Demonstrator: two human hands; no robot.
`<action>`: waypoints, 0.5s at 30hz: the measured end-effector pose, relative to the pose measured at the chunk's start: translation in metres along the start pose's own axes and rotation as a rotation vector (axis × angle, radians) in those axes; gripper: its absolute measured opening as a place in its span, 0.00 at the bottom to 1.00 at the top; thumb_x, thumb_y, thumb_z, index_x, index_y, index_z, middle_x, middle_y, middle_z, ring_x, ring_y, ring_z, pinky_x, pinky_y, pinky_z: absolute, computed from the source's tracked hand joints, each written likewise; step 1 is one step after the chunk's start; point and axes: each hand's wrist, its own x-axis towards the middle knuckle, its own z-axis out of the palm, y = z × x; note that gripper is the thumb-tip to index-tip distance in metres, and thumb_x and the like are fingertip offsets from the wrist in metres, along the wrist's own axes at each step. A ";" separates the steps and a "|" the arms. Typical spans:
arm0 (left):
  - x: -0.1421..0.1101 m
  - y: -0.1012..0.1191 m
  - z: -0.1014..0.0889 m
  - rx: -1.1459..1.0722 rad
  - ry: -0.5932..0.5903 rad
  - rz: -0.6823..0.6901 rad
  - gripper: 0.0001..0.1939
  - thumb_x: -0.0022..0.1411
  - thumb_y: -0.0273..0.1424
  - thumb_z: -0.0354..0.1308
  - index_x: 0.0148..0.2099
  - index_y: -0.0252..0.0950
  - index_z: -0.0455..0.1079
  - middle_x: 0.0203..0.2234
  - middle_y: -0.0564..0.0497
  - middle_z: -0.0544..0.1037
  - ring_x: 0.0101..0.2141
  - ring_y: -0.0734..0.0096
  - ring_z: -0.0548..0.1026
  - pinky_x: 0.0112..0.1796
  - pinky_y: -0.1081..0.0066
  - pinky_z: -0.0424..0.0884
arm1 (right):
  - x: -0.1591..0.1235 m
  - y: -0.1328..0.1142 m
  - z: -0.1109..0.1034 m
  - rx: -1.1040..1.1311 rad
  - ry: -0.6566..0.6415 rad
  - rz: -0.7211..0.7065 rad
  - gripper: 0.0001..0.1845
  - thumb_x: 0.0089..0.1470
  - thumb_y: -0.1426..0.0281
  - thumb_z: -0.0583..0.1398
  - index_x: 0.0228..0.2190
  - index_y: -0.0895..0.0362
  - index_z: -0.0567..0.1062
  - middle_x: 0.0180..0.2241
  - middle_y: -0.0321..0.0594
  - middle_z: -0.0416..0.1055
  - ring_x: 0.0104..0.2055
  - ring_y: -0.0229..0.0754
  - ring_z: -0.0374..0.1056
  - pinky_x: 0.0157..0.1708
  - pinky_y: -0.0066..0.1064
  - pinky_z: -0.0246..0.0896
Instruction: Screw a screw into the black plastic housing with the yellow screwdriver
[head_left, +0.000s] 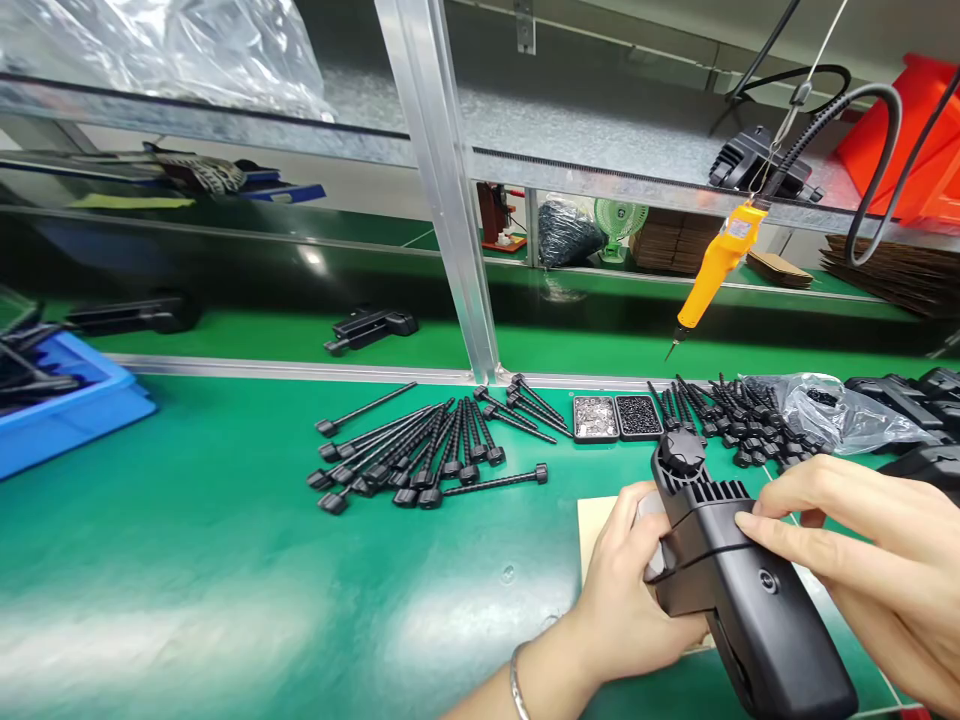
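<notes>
A green workbench [187, 560] is seen, with a black plastic housing [742, 580] held above its near right part, over a beige pad [592, 520]. The left hand [626, 590] is clamped on the housing's side; the right hand [870, 560] is pressed on top, fingers together. Probably the knob [681, 452] can slip loose if the housing is tilted, and the black bolts [420, 455] nearby can be scattered.

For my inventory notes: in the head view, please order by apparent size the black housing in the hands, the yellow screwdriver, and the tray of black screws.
1. Black housing, though nearest the camera.
2. Yellow screwdriver.
3. Tray of black screws.
</notes>
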 end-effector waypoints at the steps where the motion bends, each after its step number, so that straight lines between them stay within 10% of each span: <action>1: 0.000 0.000 0.000 -0.003 0.005 0.010 0.33 0.49 0.25 0.70 0.57 0.45 0.66 0.51 0.47 0.73 0.51 0.55 0.72 0.49 0.57 0.75 | 0.006 0.006 0.000 -0.005 0.043 -0.036 0.20 0.60 0.78 0.56 0.48 0.45 0.78 0.42 0.40 0.76 0.39 0.38 0.73 0.33 0.27 0.70; 4: 0.001 0.000 0.000 0.001 0.005 0.013 0.31 0.50 0.25 0.69 0.56 0.46 0.66 0.51 0.46 0.73 0.52 0.54 0.72 0.50 0.56 0.75 | 0.031 0.039 0.021 0.021 0.181 0.160 0.12 0.65 0.74 0.55 0.40 0.52 0.79 0.40 0.40 0.76 0.40 0.38 0.74 0.40 0.28 0.71; 7: 0.000 0.001 0.001 0.018 0.002 -0.020 0.30 0.50 0.26 0.71 0.54 0.46 0.68 0.51 0.47 0.73 0.52 0.53 0.72 0.50 0.55 0.75 | 0.063 0.081 0.074 -0.037 -0.040 0.447 0.10 0.65 0.75 0.58 0.40 0.58 0.80 0.42 0.43 0.77 0.45 0.42 0.74 0.49 0.35 0.71; 15: -0.009 -0.017 -0.003 0.105 -0.029 -0.029 0.37 0.47 0.27 0.72 0.59 0.48 0.67 0.55 0.44 0.69 0.53 0.46 0.74 0.48 0.49 0.78 | 0.110 0.129 0.183 -0.102 -0.496 0.640 0.13 0.67 0.64 0.62 0.46 0.61 0.75 0.47 0.44 0.73 0.49 0.44 0.72 0.51 0.42 0.72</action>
